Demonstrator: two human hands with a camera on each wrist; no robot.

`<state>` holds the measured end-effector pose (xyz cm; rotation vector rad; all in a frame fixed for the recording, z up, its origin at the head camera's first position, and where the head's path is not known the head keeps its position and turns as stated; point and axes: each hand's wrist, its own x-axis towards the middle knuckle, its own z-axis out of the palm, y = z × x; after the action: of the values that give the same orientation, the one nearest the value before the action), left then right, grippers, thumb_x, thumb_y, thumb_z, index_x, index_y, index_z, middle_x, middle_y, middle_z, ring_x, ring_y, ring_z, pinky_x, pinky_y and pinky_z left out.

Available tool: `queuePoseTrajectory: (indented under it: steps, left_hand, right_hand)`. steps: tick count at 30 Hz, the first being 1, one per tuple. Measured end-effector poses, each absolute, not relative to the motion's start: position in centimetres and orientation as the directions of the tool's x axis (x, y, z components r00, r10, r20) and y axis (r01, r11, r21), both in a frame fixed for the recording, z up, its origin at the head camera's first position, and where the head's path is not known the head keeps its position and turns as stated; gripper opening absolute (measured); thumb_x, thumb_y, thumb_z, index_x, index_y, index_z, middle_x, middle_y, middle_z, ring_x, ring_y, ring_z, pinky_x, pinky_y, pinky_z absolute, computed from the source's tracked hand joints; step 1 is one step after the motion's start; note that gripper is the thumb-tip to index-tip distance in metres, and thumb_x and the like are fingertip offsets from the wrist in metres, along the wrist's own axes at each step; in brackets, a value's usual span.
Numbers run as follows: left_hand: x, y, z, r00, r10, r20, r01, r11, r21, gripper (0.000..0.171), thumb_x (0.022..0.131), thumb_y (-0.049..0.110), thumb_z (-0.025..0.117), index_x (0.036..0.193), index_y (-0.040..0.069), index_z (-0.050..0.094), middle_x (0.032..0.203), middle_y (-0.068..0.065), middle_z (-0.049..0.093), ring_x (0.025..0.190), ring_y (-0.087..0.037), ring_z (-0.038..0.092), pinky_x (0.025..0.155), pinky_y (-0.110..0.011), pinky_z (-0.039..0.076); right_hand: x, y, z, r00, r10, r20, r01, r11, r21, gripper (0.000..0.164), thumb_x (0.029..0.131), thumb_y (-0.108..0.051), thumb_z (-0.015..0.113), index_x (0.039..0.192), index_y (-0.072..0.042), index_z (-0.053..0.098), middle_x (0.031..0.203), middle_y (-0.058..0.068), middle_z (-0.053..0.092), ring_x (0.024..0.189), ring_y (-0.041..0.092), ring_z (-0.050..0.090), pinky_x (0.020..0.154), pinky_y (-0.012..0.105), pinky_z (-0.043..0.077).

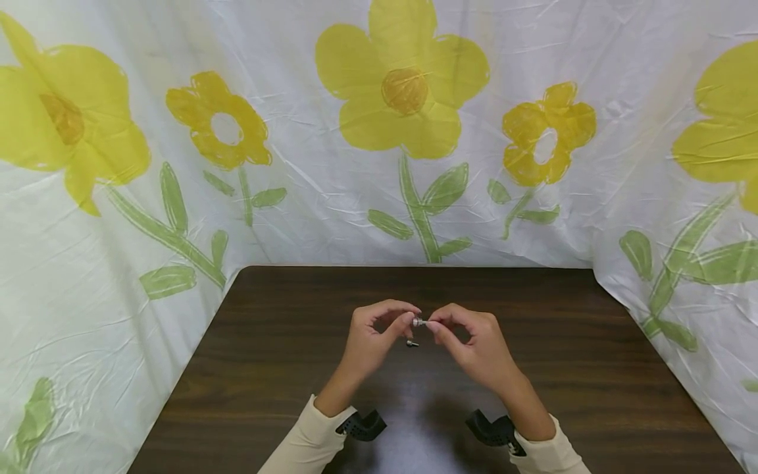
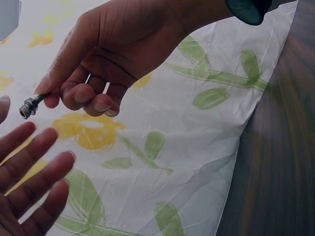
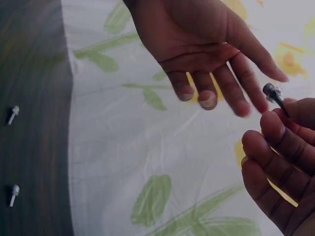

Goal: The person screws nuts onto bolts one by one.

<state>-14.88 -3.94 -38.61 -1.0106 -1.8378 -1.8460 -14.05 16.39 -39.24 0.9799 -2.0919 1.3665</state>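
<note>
My right hand (image 1: 482, 345) pinches a small socket-head bolt (image 2: 30, 105) by its shank between thumb and index finger. The bolt's head, with ring-like washers beneath it, points toward my left hand (image 1: 368, 336). In the left wrist view, the left hand's fingers (image 2: 37, 172) are spread and relaxed, close by the bolt head and holding nothing. Seen from the right wrist, the left thumb and index finger stand apart just beyond the bolt (image 3: 273, 93). Both hands are raised above the dark wooden table (image 1: 284, 355).
Two similar bolts stand out on the table in the right wrist view, one bolt (image 3: 14, 114) farther up and another bolt (image 3: 14, 195) below it. A white curtain (image 1: 308, 217) with yellow flowers hangs round the table's back and sides. Dark wrist cameras (image 1: 362, 426) sit at both cuffs.
</note>
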Motion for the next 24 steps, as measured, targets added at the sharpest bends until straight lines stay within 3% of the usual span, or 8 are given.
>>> queuePoseTrajectory:
  steps: [5,9,17,24]
  left_hand:
    - [-15.14,-4.03,-38.60,-0.572,0.222,0.790,0.791,-0.107,0.603,0.035,0.073,-0.020,0.079,0.103,-0.005,0.069,0.094,-0.018,0.069,0.062,-0.024,0.066,0.053,-0.036,0.057]
    - [-15.27,-3.92,-38.57,-0.509,0.229,0.830,0.829,-0.128,0.544,0.038,0.068,-0.023,0.081,0.100,-0.006,0.070,0.095,-0.018,0.067,0.062,-0.020,0.065,0.054,-0.033,0.057]
    - [-15.28,-3.74,-38.55,-0.518,0.231,0.823,0.826,-0.117,0.552,0.027,0.072,-0.022,0.078,0.093,-0.007,0.071,0.086,-0.015,0.068,0.065,-0.017,0.063,0.054,-0.030,0.056]
    - [-15.09,-3.67,-38.42,-0.564,0.210,0.798,0.808,-0.055,0.586,0.011,0.082,-0.013,0.075,0.087,-0.003,0.072,0.081,-0.012,0.069,0.064,-0.015,0.063,0.053,-0.034,0.055]
  right_hand:
    - [-14.03,16.50,-39.22,-0.645,-0.314,0.697,-0.764,0.264,-0.588,0.023,0.088,0.009,0.073,0.097,-0.012,0.070,0.075,-0.006,0.067,0.065,0.007,0.062,0.063,0.026,0.055]
    - [-14.10,16.49,-39.22,-0.622,-0.317,0.716,-0.783,0.252,-0.569,0.025,0.086,0.011,0.073,0.098,-0.011,0.070,0.075,-0.004,0.067,0.064,0.010,0.063,0.063,0.025,0.055]
    - [-14.08,16.29,-39.09,-0.613,-0.311,0.726,-0.790,0.244,-0.563,0.026,0.084,0.014,0.074,0.096,-0.009,0.070,0.075,-0.001,0.068,0.065,0.011,0.064,0.062,0.026,0.056]
    - [-14.06,16.25,-39.23,-0.621,-0.315,0.718,-0.784,0.244,-0.571,0.023,0.086,0.012,0.073,0.096,-0.009,0.070,0.075,-0.002,0.067,0.065,0.009,0.062,0.061,0.026,0.055]
